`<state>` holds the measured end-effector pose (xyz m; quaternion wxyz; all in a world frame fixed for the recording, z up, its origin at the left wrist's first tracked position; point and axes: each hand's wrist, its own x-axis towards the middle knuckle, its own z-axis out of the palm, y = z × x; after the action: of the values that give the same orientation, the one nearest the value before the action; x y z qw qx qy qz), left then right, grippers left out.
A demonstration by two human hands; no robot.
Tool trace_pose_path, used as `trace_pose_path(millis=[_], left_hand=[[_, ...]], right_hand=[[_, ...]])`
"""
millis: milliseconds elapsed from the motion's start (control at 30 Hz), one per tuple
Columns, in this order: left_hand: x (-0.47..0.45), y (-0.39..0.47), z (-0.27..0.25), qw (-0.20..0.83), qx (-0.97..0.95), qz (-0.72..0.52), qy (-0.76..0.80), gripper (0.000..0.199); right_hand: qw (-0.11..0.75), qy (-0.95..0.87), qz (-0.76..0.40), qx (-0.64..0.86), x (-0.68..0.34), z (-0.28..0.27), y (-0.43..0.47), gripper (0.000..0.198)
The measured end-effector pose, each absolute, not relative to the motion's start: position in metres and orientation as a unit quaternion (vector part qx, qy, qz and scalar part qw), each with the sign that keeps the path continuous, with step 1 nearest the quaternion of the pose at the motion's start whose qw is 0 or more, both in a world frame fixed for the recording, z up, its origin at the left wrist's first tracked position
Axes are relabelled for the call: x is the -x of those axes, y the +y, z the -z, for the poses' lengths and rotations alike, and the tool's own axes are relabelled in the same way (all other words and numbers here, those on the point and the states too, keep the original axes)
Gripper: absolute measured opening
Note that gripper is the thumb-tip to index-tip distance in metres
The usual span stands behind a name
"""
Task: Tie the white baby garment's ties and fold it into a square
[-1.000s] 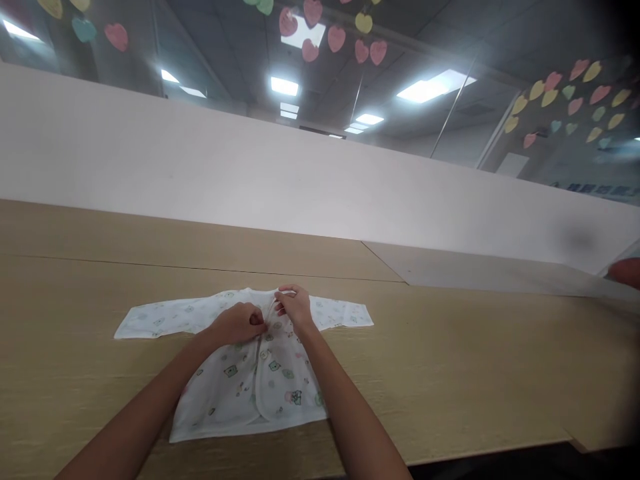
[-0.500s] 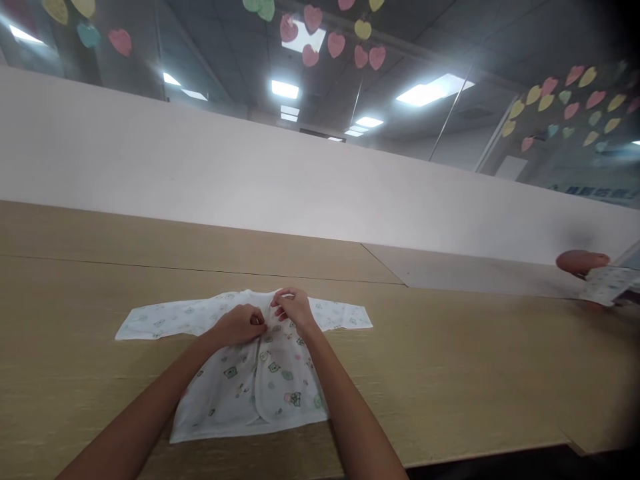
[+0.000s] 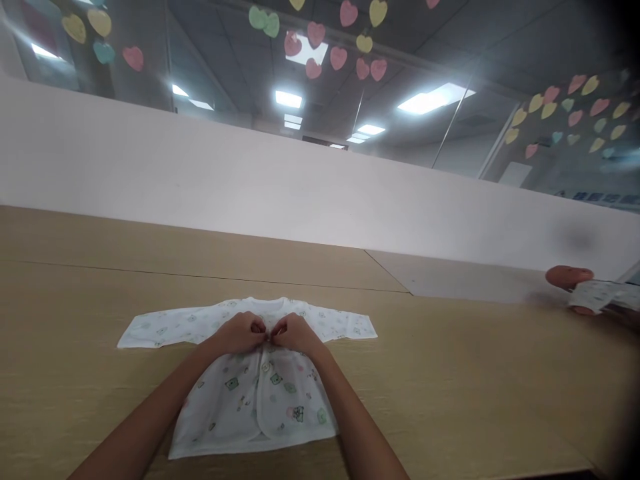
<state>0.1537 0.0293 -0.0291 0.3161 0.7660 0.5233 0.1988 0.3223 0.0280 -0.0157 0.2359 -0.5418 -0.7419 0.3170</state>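
A small white baby shirt [image 3: 295, 427] with green and pink animal prints lies spread on the table, both sleeves stretched out sideways and the neckline at the far side. My left hand [image 3: 243, 333] pinches the front edge of the shirt just below the neck. Close beside it, my right hand [image 3: 295, 333] pinches the same front opening, fingertips nearly touching those of the left. A round button [image 3: 266, 367] shows on the front edge beneath my hands. Whatever sits between the fingertips is hidden.
The wood-grain table [image 3: 450, 373] runs along a low white wall [image 3: 300, 193]. Above the wall is glass with heart-shaped paper notes [image 3: 338, 58]. A doll [image 3: 570, 276] in pale printed clothing lies at the far right.
My right hand has come down from the neckline to meet my left hand at the front opening, its fingers now closed. The neckline is uncovered. The view has shifted slightly.
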Motion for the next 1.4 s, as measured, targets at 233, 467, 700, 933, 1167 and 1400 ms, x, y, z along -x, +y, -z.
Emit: trace_pose_path(millis=[233,467,700,933,1167,1400], left_hand=[[-0.152,0.029,0.028,0.342,-0.761,-0.210,0.509,0.020],[-0.150,0.032,0.030,0.343,-0.766,-0.203,0.504,0.022],[-0.150,0.028,0.025,0.344,-0.764,-0.207,0.505,0.025],[-0.153,0.027,0.025,0.384,-0.749,-0.248,0.480,0.028],[-0.150,0.019,0.012,0.530,-0.704,-0.184,0.436,0.028],[-0.139,0.003,0.012,0.535,-0.727,-0.093,0.420,0.030]], right_hand=[[0.226,-0.741,-0.297,0.558,-0.322,0.024,0.028,0.007],[0.209,-0.726,-0.311,0.576,-0.320,0.019,0.027,0.009],[0.191,-0.706,-0.435,0.525,-0.327,0.012,0.026,0.007],[0.212,-0.689,-0.451,0.527,-0.326,0.014,0.028,0.011],[0.104,-0.713,-0.513,0.466,-0.340,-0.001,0.028,0.012],[-0.021,-0.729,-0.532,0.432,-0.334,-0.004,0.022,0.017]])
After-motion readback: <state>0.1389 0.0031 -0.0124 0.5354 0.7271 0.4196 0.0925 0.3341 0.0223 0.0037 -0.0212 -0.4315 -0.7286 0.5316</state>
